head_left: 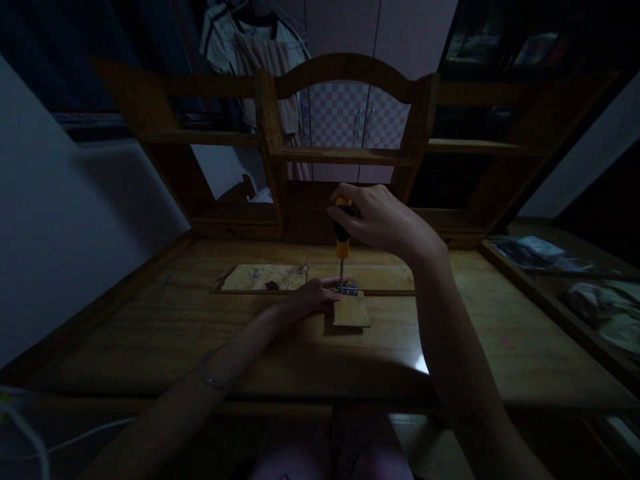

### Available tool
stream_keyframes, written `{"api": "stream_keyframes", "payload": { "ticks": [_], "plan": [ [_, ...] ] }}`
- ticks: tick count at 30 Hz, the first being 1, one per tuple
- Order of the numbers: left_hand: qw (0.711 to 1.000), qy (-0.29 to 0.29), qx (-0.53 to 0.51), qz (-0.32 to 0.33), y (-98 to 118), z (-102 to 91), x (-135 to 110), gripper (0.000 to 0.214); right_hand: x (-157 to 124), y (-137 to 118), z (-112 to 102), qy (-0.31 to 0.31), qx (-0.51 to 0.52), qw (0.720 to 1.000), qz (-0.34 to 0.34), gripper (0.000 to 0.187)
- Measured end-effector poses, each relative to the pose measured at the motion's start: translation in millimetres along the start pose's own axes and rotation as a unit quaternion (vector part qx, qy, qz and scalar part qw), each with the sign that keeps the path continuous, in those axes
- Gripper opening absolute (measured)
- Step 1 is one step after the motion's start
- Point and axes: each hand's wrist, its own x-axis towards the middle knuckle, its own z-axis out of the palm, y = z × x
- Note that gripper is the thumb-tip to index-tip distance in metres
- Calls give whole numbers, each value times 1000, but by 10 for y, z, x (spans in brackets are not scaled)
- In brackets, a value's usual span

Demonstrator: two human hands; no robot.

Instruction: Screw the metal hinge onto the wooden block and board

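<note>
My right hand (pixel 373 210) is wrapped around the yellow and black handle of a screwdriver (pixel 343 248), held upright with its shaft pointing down. The tip meets a small metal hinge (pixel 349 289); whether it sits in a screw is too small to tell. My left hand (pixel 317 295) lies low at the hinge's left side, its finger and thumb closed about the hinge's edge. Under the hinge are a small square wood piece (pixel 352 312), nearer me, and a long wooden board (pixel 265 277) with a torn, stained surface on its left part.
The wooden desk (pixel 200 333) carries a shelf unit (pixel 345 157) along its back. At right, a side shelf (pixel 540 270) holds plastic-wrapped items and cloth (pixel 607 310). Clothes (pixel 260 53) hang behind the shelves. A white cable (pixel 30 427) lies at lower left.
</note>
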Motion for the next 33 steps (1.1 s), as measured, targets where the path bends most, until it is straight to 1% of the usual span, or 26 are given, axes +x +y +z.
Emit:
{"api": "stream_keyframes", "payload": {
  "ticks": [5, 10, 13, 15, 18, 20, 22, 28, 33],
  "plan": [
    [1000, -12, 14, 6, -13, -13, 2, 59, -5, -7, -14, -12, -5, 1000, 16, 36],
    [1000, -16, 22, 11, -32, -23, 12, 58, -21, -47, -54, -11, 11, 1000, 7, 23],
    [1000, -17, 16, 17, -52, -37, 31, 59, -21, -38, -35, -1, 11, 1000, -10, 21],
    [1000, -8, 11, 12, -53, -37, 37, 60, -15, -23, -10, 6, -2, 1000, -10, 23],
    [1000, -4, 5, 9, -32, -21, 24, 58, -10, -14, 16, 2, -20, 1000, 1, 31],
    [1000, -7, 5, 13, -14, -7, 6, 54, -12, -24, 17, -6, -17, 1000, 10, 34],
    [1000, -4, 13, 13, -6, 0, -5, 51, -14, -37, 13, -11, -5, 1000, 16, 34],
    [1000, -7, 20, 12, -69, -48, 30, 41, -1, -31, 22, 6, 5, 1000, -26, 26],
    [999, -18, 26, 18, -47, -39, 0, 44, 0, -24, 10, -4, -2, 1000, -17, 26]
  ]
}}
